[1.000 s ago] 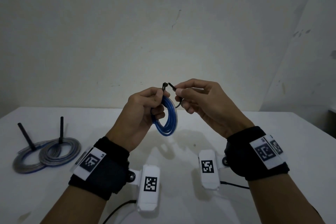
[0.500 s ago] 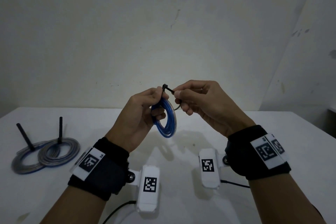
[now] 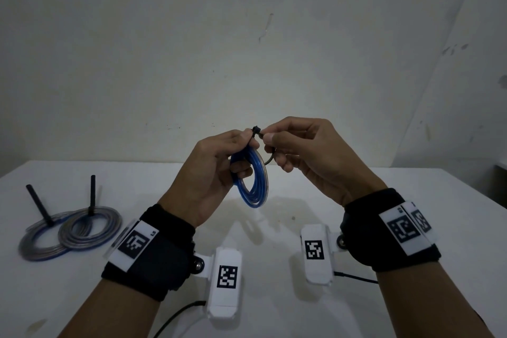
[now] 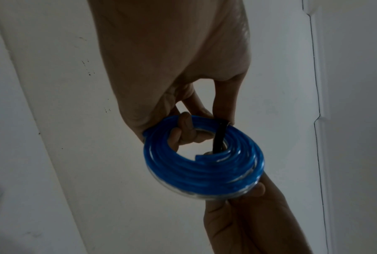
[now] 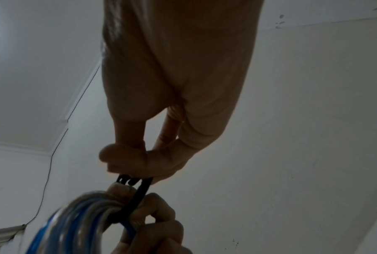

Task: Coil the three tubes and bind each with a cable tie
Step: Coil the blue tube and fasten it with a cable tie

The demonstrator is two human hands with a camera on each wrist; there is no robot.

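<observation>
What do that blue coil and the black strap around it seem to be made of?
Blue coil: probably soft plastic tubing, glossy and translucent, with highlights along its loops. Black strap: likely a matte nylon cable tie; it bends in a smooth curve and shows no shine.

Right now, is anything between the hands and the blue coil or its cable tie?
Nothing visible. The left hand already grips the blue coil, fingers through its middle, and the right hand pinches the black cable tie looped round the coil.

Two bound coils point(image 3: 68, 236) (ties upright) block the table's point(image 3: 411, 200) left; bare surface right, seemingly.
</observation>
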